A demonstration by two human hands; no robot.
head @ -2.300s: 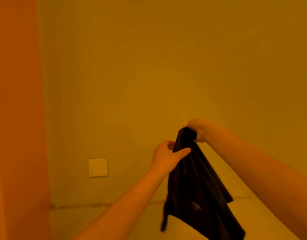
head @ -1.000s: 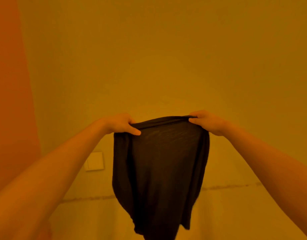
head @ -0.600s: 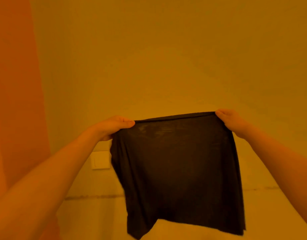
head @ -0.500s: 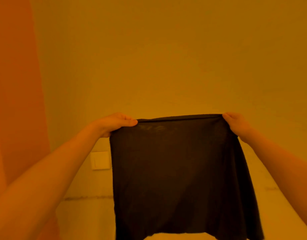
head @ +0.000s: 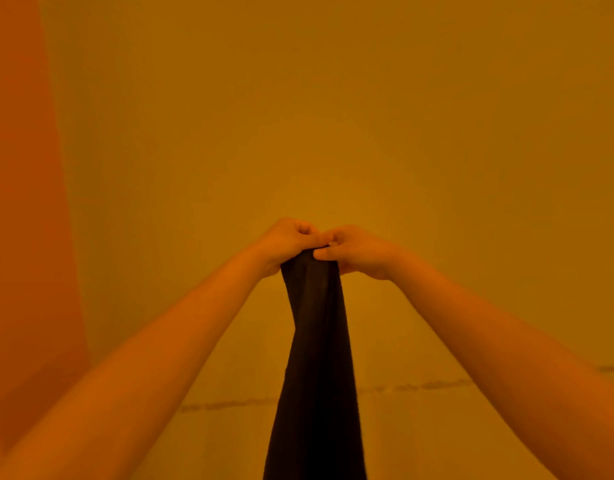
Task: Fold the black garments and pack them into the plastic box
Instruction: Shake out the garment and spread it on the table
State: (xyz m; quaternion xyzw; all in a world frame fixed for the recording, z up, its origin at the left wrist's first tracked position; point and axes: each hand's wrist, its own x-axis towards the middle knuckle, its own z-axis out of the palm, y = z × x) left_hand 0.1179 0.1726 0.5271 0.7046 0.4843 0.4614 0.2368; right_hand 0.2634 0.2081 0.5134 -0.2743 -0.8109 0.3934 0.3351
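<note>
A black garment (head: 316, 375) hangs in the air in front of me as a narrow doubled strip that runs down past the bottom edge of the view. My left hand (head: 284, 244) and my right hand (head: 357, 251) meet at its top, knuckles touching, both pinching the upper corners together. Both arms are stretched forward at chest height. The plastic box is not in view.
A plain wall (head: 333, 116) fills the view under strong orange light. An orange panel (head: 24, 202) stands at the left. A dark seam (head: 419, 386) runs across low down, where the wall meets a pale surface.
Half a second ago the garment was held spread wide between my hands. My hands have come together at the centre, doubling it into a narrow hanging strip.
</note>
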